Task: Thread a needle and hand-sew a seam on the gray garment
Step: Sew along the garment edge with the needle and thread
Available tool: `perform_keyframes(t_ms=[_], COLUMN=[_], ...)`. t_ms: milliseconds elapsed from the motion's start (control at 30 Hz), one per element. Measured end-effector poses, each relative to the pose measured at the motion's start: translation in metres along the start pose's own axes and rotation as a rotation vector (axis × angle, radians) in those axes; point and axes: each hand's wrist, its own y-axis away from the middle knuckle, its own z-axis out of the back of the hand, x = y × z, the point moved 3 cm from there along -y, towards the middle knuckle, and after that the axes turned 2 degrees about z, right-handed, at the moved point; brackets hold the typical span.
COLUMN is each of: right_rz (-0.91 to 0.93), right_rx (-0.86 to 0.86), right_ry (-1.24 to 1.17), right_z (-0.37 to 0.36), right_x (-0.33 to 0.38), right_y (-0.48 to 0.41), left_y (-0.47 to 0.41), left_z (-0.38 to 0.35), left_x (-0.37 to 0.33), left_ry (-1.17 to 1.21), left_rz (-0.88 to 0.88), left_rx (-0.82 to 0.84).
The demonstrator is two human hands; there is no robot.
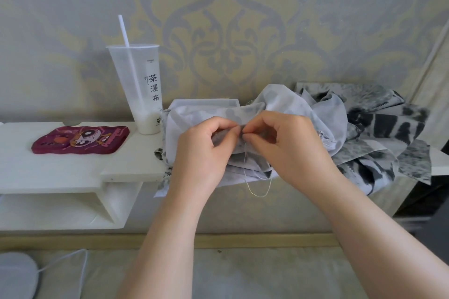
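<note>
Both meet at frame centre: left hand (206, 148) pinches the gray garment (279, 104), right hand (281, 145) the trailing thread (257, 193); threading seems done, seam unfinished.

— Is a needle visible?
— It is too small to tell where the fingertips of the left hand (204, 150) and right hand (286, 145) meet.
— And the thin pale thread (257, 193)?
— Its ends vanish behind the crumpled gray-and-white garment (194, 114) and the right hand. The picture's edge cuts off the rounded gray pad (14, 274), near left.
</note>
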Motion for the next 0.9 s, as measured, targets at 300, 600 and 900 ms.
perform_keyframes(t_ms=[300,600,900], right_rz=[-0.169,-0.433,-0.615], right_rx=[0.138,0.411,0.471], right_ry=[0.043,-0.289,-0.825], right_z=[0.013,0.012,0.008], right_x=[0.001,-0.001,-0.002], right_y=[-0.01,-0.021,-0.028], left_y=[0.003,0.003,0.002], left_z=[0.001,0.007,0.011], left_x=[-0.007,-0.01,-0.012], left_ry=[0.098,0.134,0.099], left_rz=[-0.017,-0.119,-0.155], left_rx=[0.036,0.018,0.019])
